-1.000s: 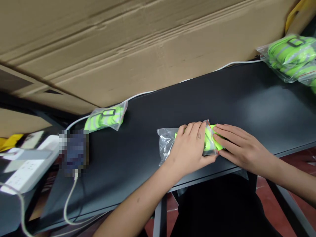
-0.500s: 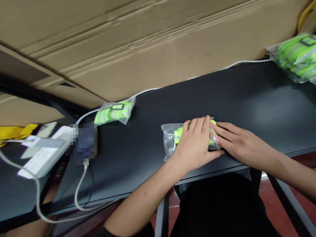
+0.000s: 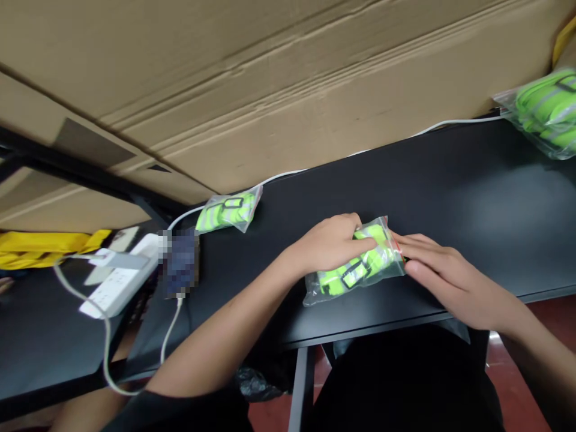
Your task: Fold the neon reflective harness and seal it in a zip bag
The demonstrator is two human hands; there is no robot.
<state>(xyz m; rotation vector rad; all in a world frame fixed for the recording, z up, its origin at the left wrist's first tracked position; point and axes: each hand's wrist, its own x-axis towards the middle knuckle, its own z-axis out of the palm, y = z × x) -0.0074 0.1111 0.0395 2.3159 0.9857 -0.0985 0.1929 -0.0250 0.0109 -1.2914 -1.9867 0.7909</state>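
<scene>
A clear zip bag (image 3: 355,270) holding a folded neon-green reflective vest with a black buckle lies on the black table, a red-edged seal at its right end. My left hand (image 3: 326,243) rests on the bag's upper part, its fingers curled over the plastic. My right hand (image 3: 452,276) presses flat against the sealed end, fingertips touching the red edge. Another bagged vest (image 3: 229,210) lies near the table's far edge, and a pile of bagged vests (image 3: 544,114) sits at the far right.
A large cardboard box (image 3: 270,90) fills the area beyond the black table (image 3: 450,180). A white cable runs along the far edge. At the left are a white power strip (image 3: 119,279), a pixelated blurred device (image 3: 181,262) and a yellow item (image 3: 45,247).
My left hand has slid back left, uncovering the vest and buckle. The bag now lies turned, its lower left corner pointing toward me. The whole view has shifted as my head moved.
</scene>
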